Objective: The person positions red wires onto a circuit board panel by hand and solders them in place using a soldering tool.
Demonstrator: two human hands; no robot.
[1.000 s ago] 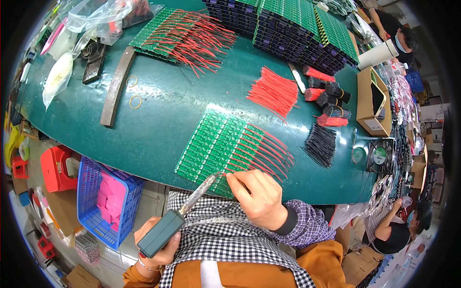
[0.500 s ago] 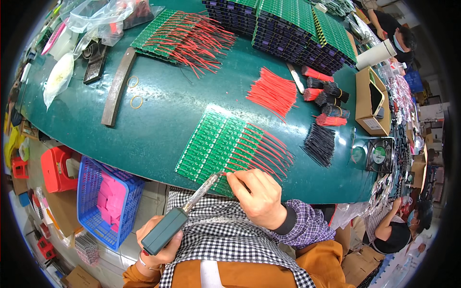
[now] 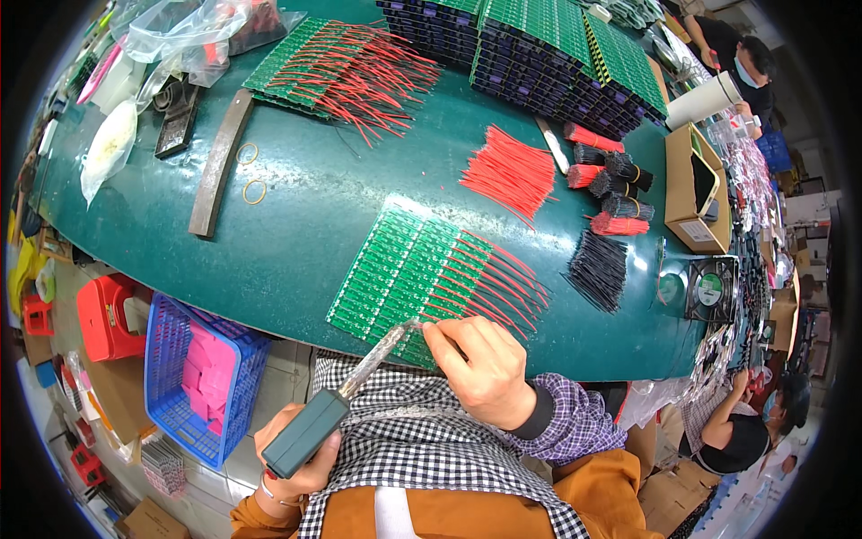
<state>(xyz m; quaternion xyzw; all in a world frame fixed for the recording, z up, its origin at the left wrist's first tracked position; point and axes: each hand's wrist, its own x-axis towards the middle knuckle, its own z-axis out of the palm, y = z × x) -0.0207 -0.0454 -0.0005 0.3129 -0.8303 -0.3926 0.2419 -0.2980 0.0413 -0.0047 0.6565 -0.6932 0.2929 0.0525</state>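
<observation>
Blue basket (image 3: 247,382): beside the table on the left, below its edge, with pink pieces inside.
Metal bar (image 3: 215,171): lying on the green table (image 3: 296,269), two yellow rings just right of it.
Left hand (image 3: 312,474): closed around the dark handle of the soldering iron (image 3: 310,433), which slants up and right.
Circuit board (image 3: 395,269): flat near the table's front edge, the iron's tip over its lower part; whether the tip touches is too small to tell.
Attached wires (image 3: 503,278): a row of red strands fanning rightward from the board.
Right hand (image 3: 489,370): thumb and forefinger pinched together beside the iron's tip, apparently on a red wire end.
Loose red wires (image 3: 510,172): piled beyond the right hand.
Black wires (image 3: 599,272): heaped farther right.
Fan (image 3: 711,290): near the table's right edge.
</observation>
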